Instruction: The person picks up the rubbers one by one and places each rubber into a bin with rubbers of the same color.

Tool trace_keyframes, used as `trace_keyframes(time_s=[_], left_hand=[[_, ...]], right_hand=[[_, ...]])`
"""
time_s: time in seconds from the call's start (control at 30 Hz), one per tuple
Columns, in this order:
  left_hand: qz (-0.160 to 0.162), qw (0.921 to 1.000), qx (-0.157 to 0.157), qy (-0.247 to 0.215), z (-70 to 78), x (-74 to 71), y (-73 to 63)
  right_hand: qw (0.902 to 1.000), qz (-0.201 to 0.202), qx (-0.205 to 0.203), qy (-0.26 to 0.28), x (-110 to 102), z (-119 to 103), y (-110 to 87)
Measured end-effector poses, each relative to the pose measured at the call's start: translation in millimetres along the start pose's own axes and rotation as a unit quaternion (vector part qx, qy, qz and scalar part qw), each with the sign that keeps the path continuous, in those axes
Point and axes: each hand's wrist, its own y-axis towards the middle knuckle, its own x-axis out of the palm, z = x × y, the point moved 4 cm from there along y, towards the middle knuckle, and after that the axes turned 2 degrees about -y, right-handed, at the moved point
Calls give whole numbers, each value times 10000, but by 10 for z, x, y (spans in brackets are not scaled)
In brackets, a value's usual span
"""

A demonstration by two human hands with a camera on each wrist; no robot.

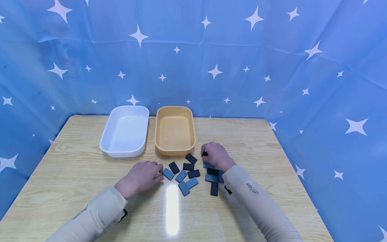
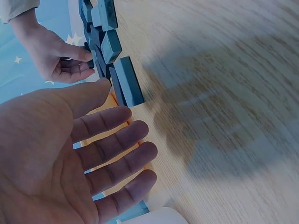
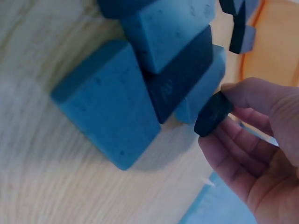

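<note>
My right hand (image 1: 217, 154) pinches a small black rectangular block (image 3: 213, 114) between thumb and fingertips, beyond a group of blocks on the right. In that group lie a blue block (image 1: 211, 177), a black block (image 1: 214, 189) and others partly hidden by the hand and sleeve. My left hand (image 1: 142, 176) holds nothing; its fingers are spread and relaxed in the left wrist view. Its fingertips are right by a blue block (image 1: 168, 173) at the left end of a looser scatter. Among that scatter are a black block (image 1: 174, 167) and a blue block (image 1: 183, 188).
A white tub (image 1: 122, 154) stands at the back left of the wooden table (image 1: 75, 161). Beside it, behind the blocks, is a tan tub (image 1: 175, 152). A blue curtain (image 1: 187, 60) with white stars hangs behind and along both sides.
</note>
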Motion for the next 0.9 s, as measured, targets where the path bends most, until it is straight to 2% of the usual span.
trace_keyframes(time_s=[0.13,0.4,0.6,0.9], left_hand=[[-29,10000,-21,19,-10,-4,2],[-63,10000,-11,19,-28,-6,-2],[-77,10000,-29,-28,-37,-17,7],[-185,9998,-49,-71,-49,-29,5]], right_hand=[[9998,199,1,47,-52,18,8],[9944,1031,20,-215,-256,-14,-10],[9922,1218,-111,-226,-400,-76,-2],[9924,1231,-10,61,-538,-177,5]])
